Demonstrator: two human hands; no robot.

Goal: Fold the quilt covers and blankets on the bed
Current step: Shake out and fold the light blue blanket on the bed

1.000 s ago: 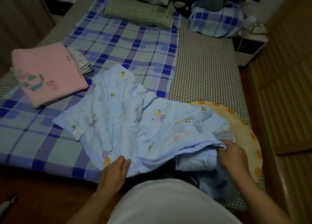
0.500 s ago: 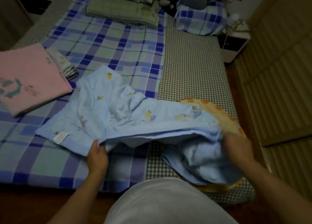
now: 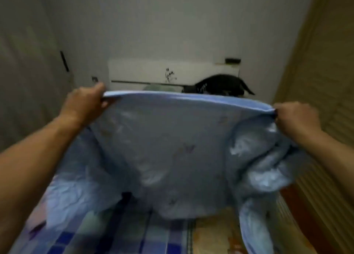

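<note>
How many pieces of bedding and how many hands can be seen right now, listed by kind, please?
Light blue quilt cover, held up: 1
Blue plaid sheet on the bed: 1
Orange-patterned cloth on the bed: 1
Hands gripping the quilt cover's top edge: 2, left hand and right hand
Total: 5

Both hands grip raised blue quilt (image 3: 172, 138)
</note>
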